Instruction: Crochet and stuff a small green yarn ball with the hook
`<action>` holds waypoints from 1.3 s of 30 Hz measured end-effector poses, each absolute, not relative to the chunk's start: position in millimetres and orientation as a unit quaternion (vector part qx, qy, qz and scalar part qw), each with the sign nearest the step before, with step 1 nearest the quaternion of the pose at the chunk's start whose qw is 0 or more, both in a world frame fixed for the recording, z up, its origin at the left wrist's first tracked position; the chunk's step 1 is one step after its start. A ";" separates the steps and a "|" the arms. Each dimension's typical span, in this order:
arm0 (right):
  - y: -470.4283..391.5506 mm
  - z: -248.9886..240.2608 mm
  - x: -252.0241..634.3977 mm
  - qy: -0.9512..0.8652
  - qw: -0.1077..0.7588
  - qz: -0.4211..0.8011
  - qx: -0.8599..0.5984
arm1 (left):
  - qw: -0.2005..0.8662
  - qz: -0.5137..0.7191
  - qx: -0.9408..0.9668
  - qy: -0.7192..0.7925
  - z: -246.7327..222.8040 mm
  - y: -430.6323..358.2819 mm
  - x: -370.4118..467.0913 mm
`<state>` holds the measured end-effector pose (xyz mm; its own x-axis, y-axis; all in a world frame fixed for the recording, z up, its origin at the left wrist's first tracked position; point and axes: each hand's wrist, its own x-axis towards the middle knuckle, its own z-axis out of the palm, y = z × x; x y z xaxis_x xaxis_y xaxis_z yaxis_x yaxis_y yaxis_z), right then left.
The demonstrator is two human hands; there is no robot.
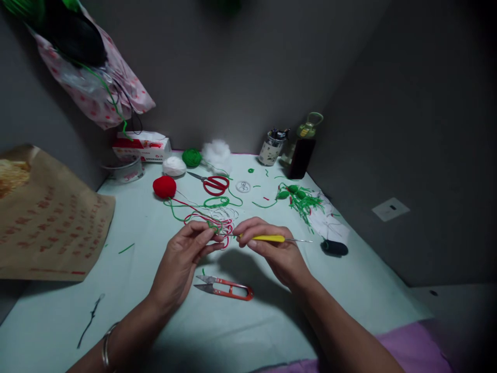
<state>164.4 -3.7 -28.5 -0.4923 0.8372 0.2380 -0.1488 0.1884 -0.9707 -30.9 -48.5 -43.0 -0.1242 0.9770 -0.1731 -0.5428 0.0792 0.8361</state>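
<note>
My left hand (191, 243) pinches a small piece of green crochet work (213, 226) between thumb and fingers. In my right hand (274, 242) is a crochet hook with a yellow handle (268, 238); its thin metal tip points left at the green piece. Whether the tip sits in a stitch is too small to tell. Red and white yarn strands (223, 217) lie tangled just behind my fingers. A red yarn ball (164, 187) rests farther back on the left, near a white ball (174, 166) and a green ball (191, 157). Orange thread snips (225, 288) lie in front of my hands.
Red-handled scissors (216, 184) and white stuffing (216, 154) lie toward the back. Green tasselled pieces (301, 199) and a dark thread spool (334, 248) are on the right. A bottle (310, 125) and a phone-like dark slab (302, 158) stand behind. A paper bag (58, 223) stands left.
</note>
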 end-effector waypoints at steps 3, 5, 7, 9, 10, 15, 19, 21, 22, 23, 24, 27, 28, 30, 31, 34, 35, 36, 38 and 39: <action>-4.3 -30.0 163.1 -0.657 0.425 0.566 -0.261 | 0.604 0.619 0.267 0.425 -42.6 -49.5 -29.7; -4.2 -32.3 162.7 -0.639 0.437 0.579 -0.255 | 0.599 0.615 0.271 0.435 -43.4 -49.7 -29.5; -3.6 -33.6 162.7 -0.595 0.448 0.614 -0.263 | 0.591 0.616 0.273 0.443 -44.5 -49.5 -29.7; -2.8 -32.4 163.3 -0.549 0.445 0.647 -0.286 | 0.584 0.620 0.277 0.445 -45.4 -49.0 -30.0; -2.4 -30.8 163.8 -0.535 0.438 0.658 -0.300 | 0.582 0.621 0.279 0.445 -45.7 -48.7 -30.2; -2.4 -22.6 165.7 -0.515 0.381 0.707 -0.298 | 0.579 0.631 0.274 0.437 -46.4 -47.4 -30.5; -5.0 -24.7 163.7 -0.452 0.340 0.793 -0.226 | 0.585 0.643 0.248 0.427 -47.0 -46.6 -31.3; -6.0 -26.9 162.3 -0.420 0.331 0.818 -0.212 | 0.589 0.646 0.238 0.423 -46.9 -46.4 -31.5; -6.2 -27.8 161.8 -0.410 0.329 0.824 -0.212 | 0.592 0.646 0.236 0.421 -46.6 -46.3 -31.5; -6.2 -28.5 161.4 -0.402 0.328 0.827 -0.215 | 0.594 0.644 0.234 0.421 -46.0 -46.3 -31.4; -6.1 -29.0 161.3 -0.397 0.328 0.829 -0.219 | 0.596 0.643 0.233 0.420 -45.2 -46.4 -31.3; -5.2 -29.6 161.4 -0.386 0.334 0.830 -0.223 | 0.597 0.643 0.231 0.419 -42.2 -46.3 -31.4; -4.8 -29.7 161.5 -0.383 0.336 0.831 -0.224 | 0.596 0.644 0.233 0.418 -41.2 -46.2 -31.6; -4.0 -30.0 161.4 -0.377 0.339 0.831 -0.228 | 0.595 0.644 0.239 0.417 -39.9 -46.0 -32.0; -3.6 -30.2 161.3 -0.373 0.340 0.832 -0.229 | 0.593 0.644 0.244 0.418 -39.7 -45.9 -32.2; -2.4 -30.1 161.1 -0.355 0.358 0.835 -0.223 | 0.590 0.639 0.254 0.422 -41.1 -46.1 -32.2; -2.0 -29.9 161.1 -0.347 0.367 0.834 -0.221 | 0.590 0.638 0.257 0.423 -42.1 -46.3 -32.1; -1.7 -29.5 161.2 -0.339 0.376 0.833 -0.222 | 0.588 0.637 0.261 0.425 -43.1 -46.5 -31.9; -1.2 -28.7 161.4 -0.327 0.385 0.832 -0.229 | 0.583 0.635 0.270 0.430 -45.2 -46.9 -31.4; -1.2 -28.3 161.4 -0.324 0.387 0.832 -0.232 | 0.579 0.632 0.276 0.435 -46.1 -47.1 -31.3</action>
<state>161.4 -1.2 -28.3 -0.5936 0.7933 -0.1351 -0.4925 -0.4909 -0.7186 -31.3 -47.1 -46.1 -0.1765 0.9721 -0.1543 -0.4916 0.0487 0.8695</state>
